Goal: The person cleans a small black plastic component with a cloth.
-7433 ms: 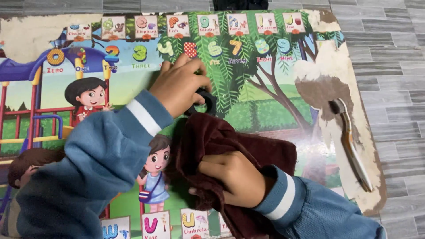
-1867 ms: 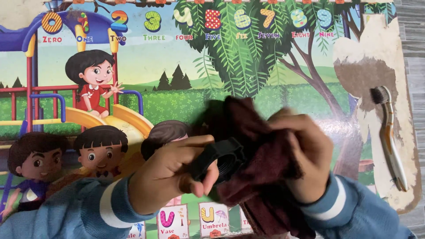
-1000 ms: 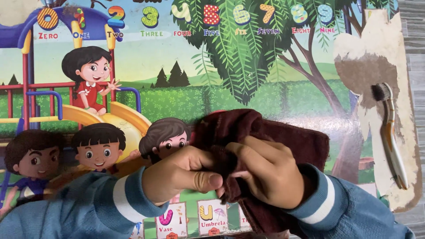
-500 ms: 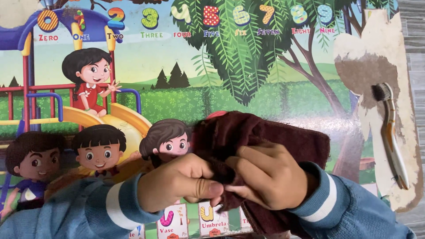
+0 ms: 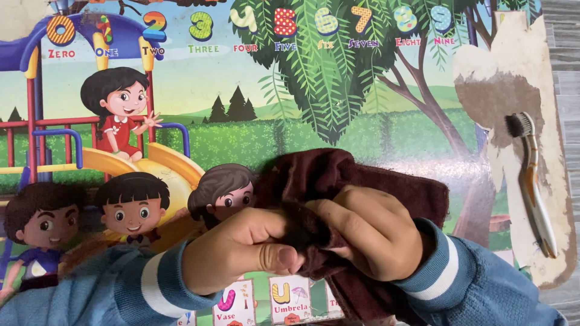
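head view, looking down. largest item: colourful children's play mat (image 5: 199,130) with cartoon children, a slide, a big tree and a far row of numerals, covering nearly the whole surface; right edge worn down to bare brown and white backing. grey plank floor (image 5: 565,66) visible beyond right edge. next: dark maroon cloth (image 5: 386,187), bunched near centre-right of mat, lying on it and gathered up at the near side. then both blue sleeves with white stripe entering from near edge. left hand (image 5: 241,253) closed in a fist on a fold of the cloth, thumb pressed across. right hand (image 5: 371,238) curled over the same fold, fingers clamped on the cloth, touching the left hand. smallest: worn toothbrush (image 5: 531,181), dark bristles at far end, lying on the bare patch at right, well apart from both hands.
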